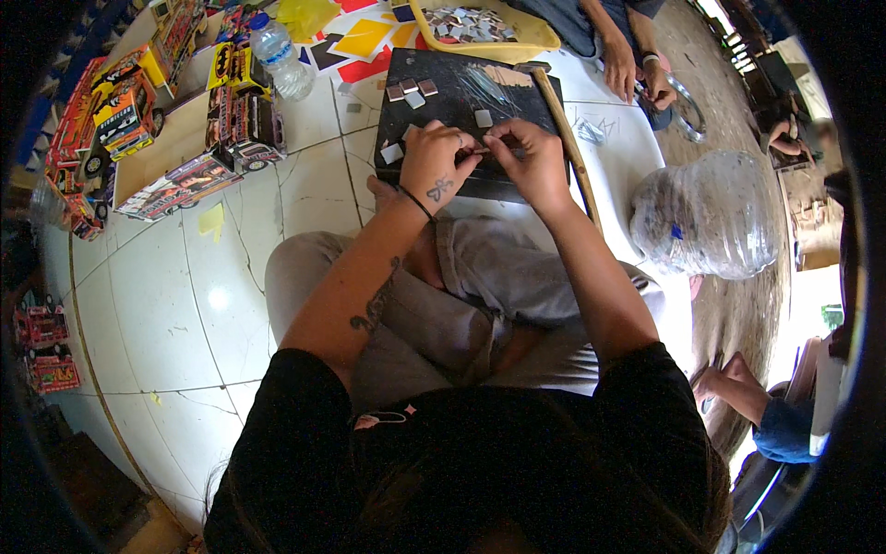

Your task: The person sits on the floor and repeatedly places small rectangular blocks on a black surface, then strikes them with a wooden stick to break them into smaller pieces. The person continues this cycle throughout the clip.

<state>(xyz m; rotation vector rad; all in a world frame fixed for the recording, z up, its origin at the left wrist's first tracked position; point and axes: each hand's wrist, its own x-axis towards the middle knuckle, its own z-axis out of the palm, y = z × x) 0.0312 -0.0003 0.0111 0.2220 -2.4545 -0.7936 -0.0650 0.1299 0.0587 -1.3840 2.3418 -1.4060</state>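
Observation:
My left hand point(434, 164) and my right hand point(532, 159) meet over a black board point(461, 74) in front of my crossed legs. Fingertips of both hands pinch a small thin reddish-brown piece point(481, 150), mostly covered by the fingers; its kind is too small to make out. On the board lie several small square tiles, some brown-faced and some pale grey; one pale tile point(484, 118) is just beyond my fingers, and another pale tile point(392, 153) lies left of my left hand. A hammer point(569, 143) with a long wooden handle rests along the board's right edge.
A yellow basin point(544, 39) of small squares stands beyond the board, beside coloured sheets point(365, 39). Toy trucks point(245, 129) and a plastic bottle point(280, 57) are at left. To the right sits a big clear plastic container point(706, 217); another person's hands point(637, 74) are at far right.

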